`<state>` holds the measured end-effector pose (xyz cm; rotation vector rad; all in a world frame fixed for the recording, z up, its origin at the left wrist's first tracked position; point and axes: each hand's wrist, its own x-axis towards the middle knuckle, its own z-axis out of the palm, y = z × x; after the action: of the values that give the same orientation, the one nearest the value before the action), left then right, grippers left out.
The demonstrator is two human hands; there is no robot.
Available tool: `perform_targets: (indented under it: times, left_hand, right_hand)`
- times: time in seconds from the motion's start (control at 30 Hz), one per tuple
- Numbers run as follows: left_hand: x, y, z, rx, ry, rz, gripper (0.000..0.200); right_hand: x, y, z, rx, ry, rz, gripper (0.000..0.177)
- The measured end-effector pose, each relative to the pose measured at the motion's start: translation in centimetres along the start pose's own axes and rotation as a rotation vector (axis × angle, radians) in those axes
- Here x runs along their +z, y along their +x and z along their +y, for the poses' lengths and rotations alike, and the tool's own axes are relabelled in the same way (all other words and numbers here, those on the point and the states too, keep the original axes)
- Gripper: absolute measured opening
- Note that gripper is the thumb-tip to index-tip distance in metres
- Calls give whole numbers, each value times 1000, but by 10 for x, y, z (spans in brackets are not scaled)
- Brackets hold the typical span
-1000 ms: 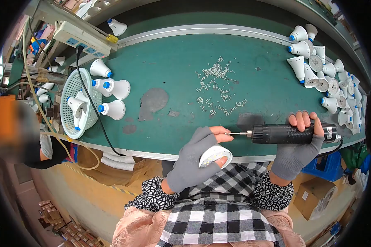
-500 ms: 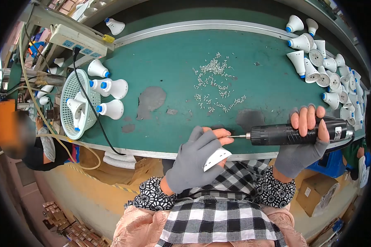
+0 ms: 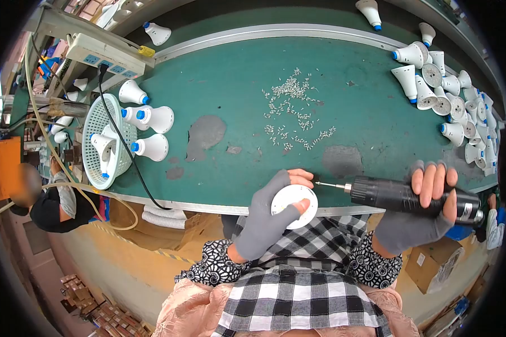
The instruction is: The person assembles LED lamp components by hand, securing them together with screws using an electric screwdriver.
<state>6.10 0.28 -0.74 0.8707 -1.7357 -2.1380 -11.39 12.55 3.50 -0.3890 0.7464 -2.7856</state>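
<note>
I am looking down on a green bench [image 3: 242,73], and I am placing everything by the pile of small pieces [image 3: 291,90] spread over its middle. A co-worker [image 3: 59,210] is showing at the far left, below the level of the pile. The pale plastic basket [image 3: 111,140] is sitting left of the pile and a little lower, holding some white lamp shells, with four more lamp shells [image 3: 160,119] lying just beside it on the pile's side. Many others, the shell cluster [image 3: 405,81], are crowding the bench well to the right of the pile.

Below and right of the pile, my right hand [image 3: 413,222], in a grey fingerless glove, is wrapping closed around the black power screwdriver [image 3: 385,194]; the tool is lying nearly level, its body in the palm and its bit pointing left. Directly below the pile, at the bench's near edge, my left hand [image 3: 264,219], gloved alike, is pinching the white round part [image 3: 289,209]. The thumb is pressing on its face while the fingers are reaching behind it and past its top edge, so the part is sitting between thumb and fingers. The thin bit [image 3: 331,185] is ending near those fingertips, apart from the round part.
</note>
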Motion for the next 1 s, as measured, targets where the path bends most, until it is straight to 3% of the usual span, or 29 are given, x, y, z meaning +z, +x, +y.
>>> perform_targets:
  times: [0.13, 0.23, 0.47, 1.0]
  left_hand:
    - [2, -1, 2, -165, -80, 97, 30]
    - [4, -1, -2, -103, -29, 141, 29]
    - [2, -4, -5, -58, 101, 174, 25]
    - [7, -3, -7, 67, 275, 199, 22]
  right_hand:
    - [7, -18, -4, -61, -80, 1, 25]
    - [13, -28, 1, -79, -111, -98, 22]
    - [19, -44, 5, -112, -176, -125, 37]
    - [31, -50, -4, 26, -307, -159, 41]
